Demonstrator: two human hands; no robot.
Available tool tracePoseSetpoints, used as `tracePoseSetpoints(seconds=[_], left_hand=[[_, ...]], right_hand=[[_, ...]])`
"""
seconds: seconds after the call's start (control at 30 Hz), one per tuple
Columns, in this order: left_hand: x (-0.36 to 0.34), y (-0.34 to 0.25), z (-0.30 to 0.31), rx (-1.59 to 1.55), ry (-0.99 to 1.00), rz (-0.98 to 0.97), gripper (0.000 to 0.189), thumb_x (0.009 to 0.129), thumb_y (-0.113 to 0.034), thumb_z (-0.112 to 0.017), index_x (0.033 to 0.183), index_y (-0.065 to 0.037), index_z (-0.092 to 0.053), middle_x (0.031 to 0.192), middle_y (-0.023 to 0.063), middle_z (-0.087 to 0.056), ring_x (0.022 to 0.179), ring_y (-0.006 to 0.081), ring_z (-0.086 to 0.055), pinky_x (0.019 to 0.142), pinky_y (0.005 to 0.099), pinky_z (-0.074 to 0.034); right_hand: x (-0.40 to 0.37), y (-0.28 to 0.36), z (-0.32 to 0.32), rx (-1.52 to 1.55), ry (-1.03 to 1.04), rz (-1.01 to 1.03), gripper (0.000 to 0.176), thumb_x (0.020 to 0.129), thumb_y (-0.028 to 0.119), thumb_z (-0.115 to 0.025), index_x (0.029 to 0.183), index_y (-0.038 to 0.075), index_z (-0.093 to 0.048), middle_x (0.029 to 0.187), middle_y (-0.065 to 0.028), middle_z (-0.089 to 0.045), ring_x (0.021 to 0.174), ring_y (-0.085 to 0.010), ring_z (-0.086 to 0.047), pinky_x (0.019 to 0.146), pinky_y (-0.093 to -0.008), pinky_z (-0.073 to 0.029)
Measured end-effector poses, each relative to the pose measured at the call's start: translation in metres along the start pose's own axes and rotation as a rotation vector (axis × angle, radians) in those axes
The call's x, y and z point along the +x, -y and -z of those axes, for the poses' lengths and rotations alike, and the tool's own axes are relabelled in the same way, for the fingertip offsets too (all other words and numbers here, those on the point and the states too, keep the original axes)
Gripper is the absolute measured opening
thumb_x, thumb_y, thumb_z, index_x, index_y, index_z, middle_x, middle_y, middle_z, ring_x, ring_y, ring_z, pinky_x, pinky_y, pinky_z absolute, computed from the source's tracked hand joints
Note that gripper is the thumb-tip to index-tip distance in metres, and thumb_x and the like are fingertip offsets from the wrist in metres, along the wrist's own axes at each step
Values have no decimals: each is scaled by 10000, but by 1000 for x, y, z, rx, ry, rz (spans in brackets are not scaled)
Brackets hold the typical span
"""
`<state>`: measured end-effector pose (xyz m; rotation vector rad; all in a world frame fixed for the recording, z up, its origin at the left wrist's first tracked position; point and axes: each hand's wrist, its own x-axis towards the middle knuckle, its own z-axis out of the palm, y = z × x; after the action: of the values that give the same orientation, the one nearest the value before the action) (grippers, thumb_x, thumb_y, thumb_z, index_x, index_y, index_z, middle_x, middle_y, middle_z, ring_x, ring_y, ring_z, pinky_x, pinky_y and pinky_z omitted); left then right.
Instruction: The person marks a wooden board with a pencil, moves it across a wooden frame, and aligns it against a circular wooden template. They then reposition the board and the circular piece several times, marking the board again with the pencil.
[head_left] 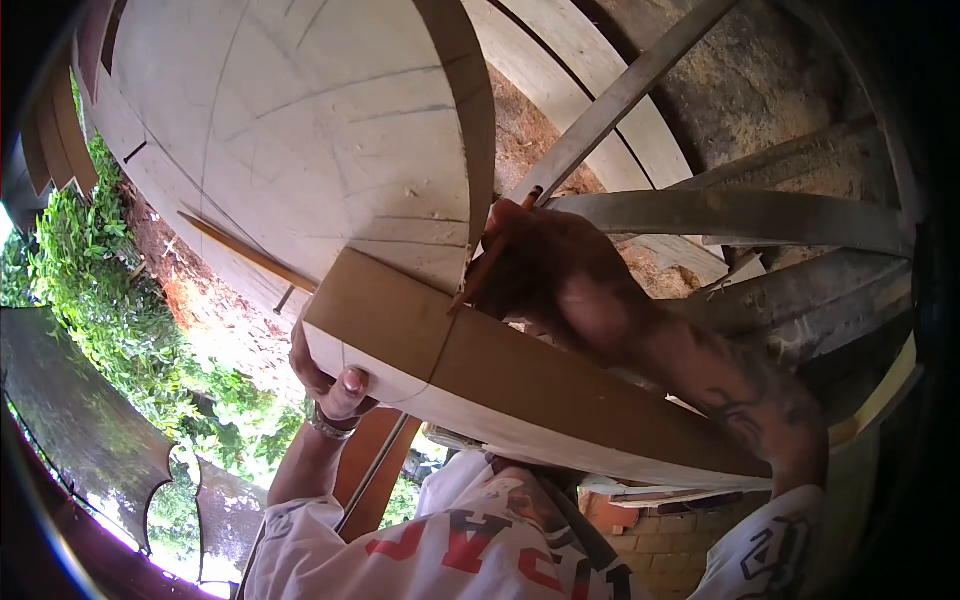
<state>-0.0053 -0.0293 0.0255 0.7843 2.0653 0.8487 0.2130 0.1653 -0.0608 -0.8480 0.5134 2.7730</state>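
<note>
Gripping a curved timber with our left fingers, pinching what seems a pencil with our right fingers, we face a line-marked board, greenery beyond.

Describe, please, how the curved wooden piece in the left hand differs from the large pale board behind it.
The curved wooden piece is long and narrow, while the pale board is broad with a rounded edge. The piece's upper face is tan; the board's face is whitish. The left hand holds the piece in front, whereas the board sits behind it. Both carry drawn lines.
</note>
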Motion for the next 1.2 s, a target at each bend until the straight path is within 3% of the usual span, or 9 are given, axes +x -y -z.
tracePoseSetpoints(seconds=[0.17,0.27,0.4,0.53,0.67,0.97,1.07,1.13,1.2], left_hand=[[-1,-9,-12,-26,-116,21,979,745,-633,-758,1317,113,-486,1198,169,-562,1060,234,-584,863,400,-505],[1,-3,-4,78,-52,26,980,739,-658,-741,1298,112,-504,1162,163,-578,1038,231,-588,850,392,-503],[3,-2,-3,118,-29,2,972,749,-679,-707,1279,114,-522,1128,156,-593,1002,234,-598,846,391,-499],[10,-16,-11,105,-31,19,966,761,-681,-692,1281,115,-521,1135,164,-592,999,238,-599,849,399,-496],[5,-2,0,315,5,-147,945,785,-653,-694,1310,106,-492,1134,171,-596,1002,241,-600,848,396,-498],[8,-11,-12,-153,-57,15,917,761,-525,-797,1329,106,-451,1117,140,-607,1000,207,-602,832,357,-510],[5,-12,-8,-182,-33,34,902,768,-511,-792,1336,98,-444,1129,142,-603,1006,206,-599,836,360,-512],[6,-12,-8,-202,-22,39,892,773,-501,-789,1340,92,-439,1137,143,-600,1010,206,-598,838,362,-513],[7,-11,-8,-218,-17,39,883,778,-492,-786,1344,87,-435,1145,144,-598,1014,206,-596,841,363,-514]], right_hand=[[-5,19,4,-94,-7,8,294,1029,343,-516,1029,68,-620,892,-133,-718,778,-248,-718,720,-371,-590],[-1,-4,2,-98,-140,-69,302,1024,360,-533,995,72,-622,858,-103,-711,760,-228,-717,710,-353,-588],[8,-24,17,-416,-202,-8,281,1007,336,-580,979,60,-627,846,-83,-706,776,-195,-720,726,-328,-589],[-4,9,-13,-272,-178,-45,288,993,336,-607,992,48,-629,823,-83,-699,755,-194,-720,717,-322,-591],[1,-7,0,-388,-213,-40,317,996,348,-599,1013,32,-623,827,-100,-706,744,-206,-725,708,-320,-592],[-12,11,-15,-268,-175,55,314,1009,290,-571,1057,-17,-610,909,-161,-724,749,-246,-731,696,-354,-602],[-5,-11,6,-779,-176,190,308,999,277,-583,1031,-25,-636,917,-154,-729,750,-207,-722,704,-320,-578],[-11,6,-14,-723,-245,67,312,1004,308,-568,1122,23,-618,942,-123,-728,836,-192,-721,750,-299,-591],[-14,13,-13,-324,-117,127,337,1013,352,-546,1096,29,-593,911,-153,-728,795,-237,-738,664,-334,-611]])
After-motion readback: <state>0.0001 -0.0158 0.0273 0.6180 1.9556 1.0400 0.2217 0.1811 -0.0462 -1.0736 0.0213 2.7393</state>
